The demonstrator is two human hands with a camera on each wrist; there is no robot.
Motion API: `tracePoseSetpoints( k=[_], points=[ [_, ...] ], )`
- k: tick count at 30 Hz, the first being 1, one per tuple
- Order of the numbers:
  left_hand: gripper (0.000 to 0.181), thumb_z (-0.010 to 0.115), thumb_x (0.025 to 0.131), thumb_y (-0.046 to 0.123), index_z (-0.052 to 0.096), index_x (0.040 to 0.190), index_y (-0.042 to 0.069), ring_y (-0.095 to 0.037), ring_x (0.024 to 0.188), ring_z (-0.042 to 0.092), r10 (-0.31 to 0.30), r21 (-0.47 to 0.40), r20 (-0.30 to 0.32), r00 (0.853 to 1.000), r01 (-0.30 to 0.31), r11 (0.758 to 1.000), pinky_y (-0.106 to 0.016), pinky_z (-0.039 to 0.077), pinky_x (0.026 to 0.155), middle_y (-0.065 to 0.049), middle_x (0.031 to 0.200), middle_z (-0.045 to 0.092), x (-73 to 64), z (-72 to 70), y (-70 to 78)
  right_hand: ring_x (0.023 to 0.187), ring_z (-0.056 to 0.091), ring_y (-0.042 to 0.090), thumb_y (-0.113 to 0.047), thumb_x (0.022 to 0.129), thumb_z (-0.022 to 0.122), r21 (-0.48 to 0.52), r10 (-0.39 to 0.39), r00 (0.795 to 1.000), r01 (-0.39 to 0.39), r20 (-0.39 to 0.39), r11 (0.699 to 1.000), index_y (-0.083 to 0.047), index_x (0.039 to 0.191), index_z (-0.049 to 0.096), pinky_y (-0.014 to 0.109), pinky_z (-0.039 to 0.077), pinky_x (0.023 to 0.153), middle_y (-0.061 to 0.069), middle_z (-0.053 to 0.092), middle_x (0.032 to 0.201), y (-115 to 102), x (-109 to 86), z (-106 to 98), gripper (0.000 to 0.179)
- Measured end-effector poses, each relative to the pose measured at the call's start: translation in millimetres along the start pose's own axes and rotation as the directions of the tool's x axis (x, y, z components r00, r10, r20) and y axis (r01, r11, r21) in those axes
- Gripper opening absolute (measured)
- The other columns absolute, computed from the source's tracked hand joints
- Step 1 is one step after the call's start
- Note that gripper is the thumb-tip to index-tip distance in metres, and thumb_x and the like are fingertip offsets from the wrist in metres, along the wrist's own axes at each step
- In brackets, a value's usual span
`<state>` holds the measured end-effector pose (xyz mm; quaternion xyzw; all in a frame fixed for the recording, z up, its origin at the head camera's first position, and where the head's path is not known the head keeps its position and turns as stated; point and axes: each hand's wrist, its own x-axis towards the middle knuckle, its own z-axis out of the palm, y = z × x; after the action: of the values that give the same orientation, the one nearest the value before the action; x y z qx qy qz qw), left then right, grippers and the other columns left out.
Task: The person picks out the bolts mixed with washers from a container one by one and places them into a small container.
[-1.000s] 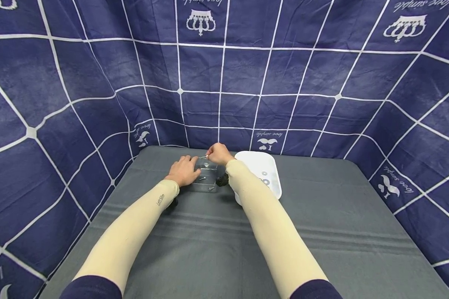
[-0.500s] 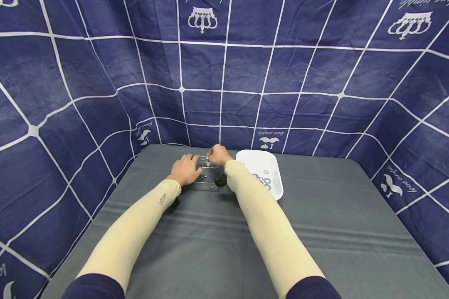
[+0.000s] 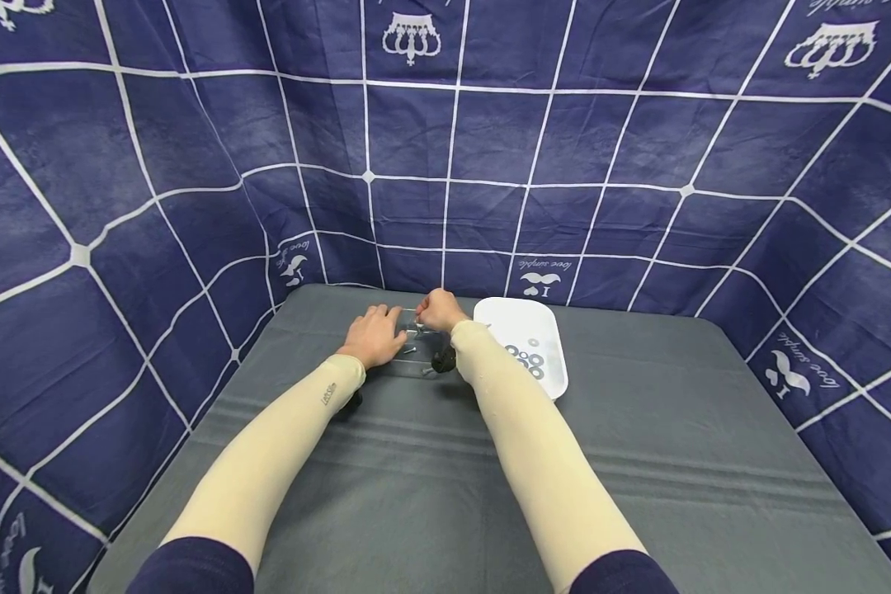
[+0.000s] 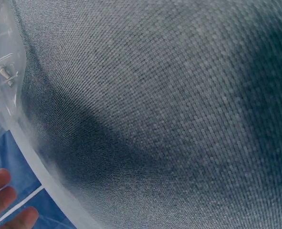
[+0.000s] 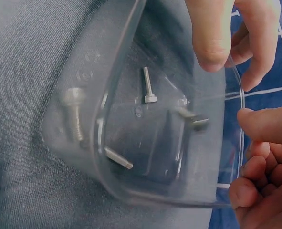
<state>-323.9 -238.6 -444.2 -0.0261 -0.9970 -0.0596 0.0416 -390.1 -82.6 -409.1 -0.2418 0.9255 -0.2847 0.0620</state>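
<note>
A clear plastic box (image 3: 399, 369) stands on the grey cloth near the back. My left hand (image 3: 374, 336) holds its left side; in the right wrist view the left thumb (image 5: 212, 50) hangs inside the rim and the fingers outside. Over the far edge is my right hand (image 3: 440, 311). The right wrist view shows its thumb (image 5: 265, 126) parted from the bent fingers, with nothing between them. A blurred metal bolt (image 5: 198, 123) is in the box, away from these fingertips. Several other bolts, including one small bolt (image 5: 148, 86), lie inside.
To the right of the box, partly behind the right forearm, sits a white tray (image 3: 508, 312) with several grey washers (image 3: 535, 360). The grey cloth-covered table (image 3: 683, 445) is bordered by a blue curtain (image 3: 594, 132) at the back and both sides.
The right hand pinched a bolt over the far side of the box before; now it has let go and the bolt is below its fingers. The left hand keeps its place on the box.
</note>
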Motion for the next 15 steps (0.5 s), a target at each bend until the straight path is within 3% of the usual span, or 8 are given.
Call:
tracePoseSetpoints(
  k=[15],
  points=[
    [0.060, 0.054, 0.100, 0.039, 0.043, 0.151, 0.008, -0.036, 0.137, 0.044, 0.013, -0.001, 0.002, 1.000, -0.013, 1.000, -0.058, 0.040, 0.108, -0.019, 0.144, 0.049, 1.1, -2.0, 1.3, 0.101, 0.069, 0.023, -0.015, 0.084, 0.078, 0.037, -0.013, 1.000, 0.014, -0.017, 0.999, -0.006, 0.097, 0.080, 0.033, 0.055, 0.090, 0.006, 0.077, 0.104, 11.0, -7.3, -12.8, 0.016]
  ],
)
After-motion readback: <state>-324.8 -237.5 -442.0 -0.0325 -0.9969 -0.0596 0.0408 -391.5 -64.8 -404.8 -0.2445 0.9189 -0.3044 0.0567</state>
